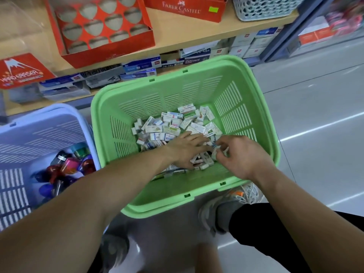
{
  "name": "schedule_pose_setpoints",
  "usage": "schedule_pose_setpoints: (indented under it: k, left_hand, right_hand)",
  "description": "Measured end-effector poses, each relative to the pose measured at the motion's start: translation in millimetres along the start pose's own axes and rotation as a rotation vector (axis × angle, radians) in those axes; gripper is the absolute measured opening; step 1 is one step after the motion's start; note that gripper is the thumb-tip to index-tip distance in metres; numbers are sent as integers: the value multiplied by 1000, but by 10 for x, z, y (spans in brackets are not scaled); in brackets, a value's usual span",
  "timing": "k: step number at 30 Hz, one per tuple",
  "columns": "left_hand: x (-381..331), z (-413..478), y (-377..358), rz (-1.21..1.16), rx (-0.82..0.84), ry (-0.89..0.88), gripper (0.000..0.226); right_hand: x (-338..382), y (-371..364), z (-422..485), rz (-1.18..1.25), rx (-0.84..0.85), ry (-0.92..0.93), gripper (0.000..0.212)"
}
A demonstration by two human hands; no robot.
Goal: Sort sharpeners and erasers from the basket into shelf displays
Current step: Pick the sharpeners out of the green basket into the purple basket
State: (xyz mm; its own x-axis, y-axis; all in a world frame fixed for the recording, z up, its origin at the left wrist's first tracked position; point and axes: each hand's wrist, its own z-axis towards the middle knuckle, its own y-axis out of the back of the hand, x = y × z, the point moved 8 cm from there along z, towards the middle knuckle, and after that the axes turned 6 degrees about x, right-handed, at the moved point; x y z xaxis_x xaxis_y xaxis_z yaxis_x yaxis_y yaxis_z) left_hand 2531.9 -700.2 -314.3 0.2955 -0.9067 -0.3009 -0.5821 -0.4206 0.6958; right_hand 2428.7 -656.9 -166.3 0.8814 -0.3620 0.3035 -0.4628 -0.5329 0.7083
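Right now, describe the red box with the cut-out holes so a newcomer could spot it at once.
Find the upper wooden shelf behind the green basket. On its left stretch sits an open red box, left of the Faber-Castell box. Only it has a red insert punched with rows of rounded holes showing pale contents.

**A stationery shop aisle**

Wooden shelves (pixel 187 34) carry goods in retail display boxes: a red carton (pixel 185 8) printed "Faber-Castell", a red tray (pixel 118 53) with round cut-outs, and a red card (pixel 21 71) reading "Hard Eraser". The lower shelf holds stacked boxed packs (pixel 139 66) with printed labels. Two plastic shopping baskets stand on the glossy pale floor (pixel 315 115) in front. The green basket (pixel 232 107) holds a heap of small wrapped erasers (pixel 169 125), and the lilac basket (pixel 39 133) holds colourful small items (pixel 69 164). Further shelving with more boxes (pixel 315 34) runs along the aisle.
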Motion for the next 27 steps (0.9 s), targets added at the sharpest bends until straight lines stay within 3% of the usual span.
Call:
schedule_pose_setpoints:
  k: [4, 8, 17, 22, 27]
  left_hand:
    - [84, 32, 76, 139, -75, -47, 102]
    - [178, -26, 263, 158, -180, -72, 67]
    - [605, -219, 515, -64, -107, 66, 22]
    - [506, -308, 504, -144, -56, 132, 39]
    - [338, -943, 850, -314, -250, 207, 42]
  right_hand:
    - [15, -18, 27, 16, 38, -15, 31]
    - [2, -16, 14, 29, 23, -22, 26]
    - [26, -26, -13, 28, 19, -27, 28]
    - [24, -53, 11, -3, 53, -45, 30]
    - [169, 42, -53, -173, 33, -26, 40]
